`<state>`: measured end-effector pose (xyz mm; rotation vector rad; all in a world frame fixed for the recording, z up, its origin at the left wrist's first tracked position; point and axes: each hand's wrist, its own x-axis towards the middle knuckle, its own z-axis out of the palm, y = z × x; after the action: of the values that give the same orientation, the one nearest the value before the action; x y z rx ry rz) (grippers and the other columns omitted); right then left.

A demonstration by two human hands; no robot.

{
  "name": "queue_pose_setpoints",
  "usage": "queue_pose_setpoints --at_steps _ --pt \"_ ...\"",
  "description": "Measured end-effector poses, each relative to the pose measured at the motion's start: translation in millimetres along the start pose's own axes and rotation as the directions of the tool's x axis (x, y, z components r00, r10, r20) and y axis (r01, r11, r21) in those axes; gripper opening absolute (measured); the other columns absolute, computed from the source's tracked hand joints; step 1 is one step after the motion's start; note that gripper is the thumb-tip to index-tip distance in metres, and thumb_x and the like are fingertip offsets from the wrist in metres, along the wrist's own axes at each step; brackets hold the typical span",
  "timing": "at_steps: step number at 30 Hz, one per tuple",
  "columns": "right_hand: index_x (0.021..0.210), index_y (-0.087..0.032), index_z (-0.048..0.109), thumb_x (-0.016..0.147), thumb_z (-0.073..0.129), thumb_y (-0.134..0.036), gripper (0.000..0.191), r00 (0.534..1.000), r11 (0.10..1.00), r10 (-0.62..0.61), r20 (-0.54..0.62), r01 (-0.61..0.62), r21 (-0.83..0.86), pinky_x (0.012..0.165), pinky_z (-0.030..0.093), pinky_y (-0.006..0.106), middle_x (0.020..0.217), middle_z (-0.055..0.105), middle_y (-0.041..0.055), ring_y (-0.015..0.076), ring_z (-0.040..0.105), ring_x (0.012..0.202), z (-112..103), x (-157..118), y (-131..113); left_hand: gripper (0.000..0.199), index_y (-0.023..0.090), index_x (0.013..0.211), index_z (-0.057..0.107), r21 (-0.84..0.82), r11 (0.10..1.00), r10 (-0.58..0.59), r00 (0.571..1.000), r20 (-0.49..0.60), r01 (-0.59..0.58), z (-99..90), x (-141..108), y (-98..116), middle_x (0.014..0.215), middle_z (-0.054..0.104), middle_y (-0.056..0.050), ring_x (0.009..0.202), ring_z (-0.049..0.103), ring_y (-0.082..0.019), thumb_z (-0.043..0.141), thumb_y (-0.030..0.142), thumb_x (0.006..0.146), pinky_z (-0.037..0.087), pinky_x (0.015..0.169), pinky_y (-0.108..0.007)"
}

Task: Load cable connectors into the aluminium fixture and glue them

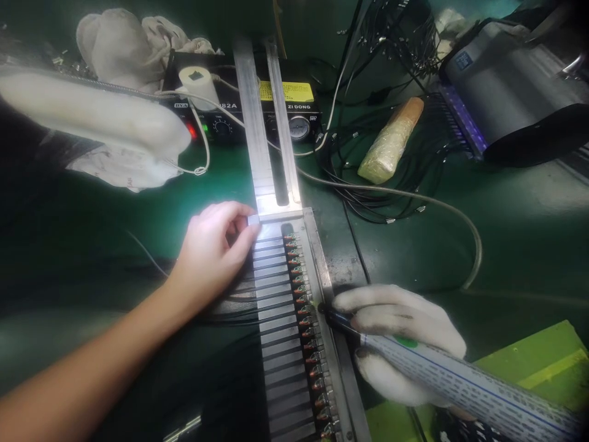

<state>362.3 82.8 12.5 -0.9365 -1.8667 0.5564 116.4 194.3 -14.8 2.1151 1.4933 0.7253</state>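
My left hand (216,242) is bare, its thumb and index finger pinched on the far left corner of a long metal fixture (315,245). Many thin black cables (276,294) lie side by side across the fixture, ending in a row of small metal connectors (301,288) with copper-coloured parts. My right hand (405,337) wears a white glove and is closed around a thick pen-shaped tool (442,368) with a printed pale barrel and black front end. The tool's tip points left at the connectors, near the fixture's right rail; whether it touches them I cannot tell.
Behind the fixture stands a black controller box (221,123) with a dial and gauge. A white lamp-like arm (101,116) reaches in from the left. At the right are a wrapped roll (391,141), coiled black cables (368,209), a grey violet-lit device (510,92) and a yellow-green board (538,362).
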Motion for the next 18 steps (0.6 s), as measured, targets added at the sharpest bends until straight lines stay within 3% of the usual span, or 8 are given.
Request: queue_pose_setpoints --at_steps 18 --pt "0.086 -0.011 0.067 0.078 0.062 -0.007 0.011 0.999 0.999 -0.027 -0.037 0.028 0.021 0.067 0.065 0.026 0.074 0.073 0.0076 0.0204 0.076 0.078 2.2 0.7 -1.2 0.019 0.018 0.091 0.064 0.002 1.0 -0.001 1.0 0.0 0.001 0.5 0.5 0.5 0.076 0.059 0.0 0.07 0.055 -0.017 0.056 0.035 0.088 0.042 0.063 -0.03"
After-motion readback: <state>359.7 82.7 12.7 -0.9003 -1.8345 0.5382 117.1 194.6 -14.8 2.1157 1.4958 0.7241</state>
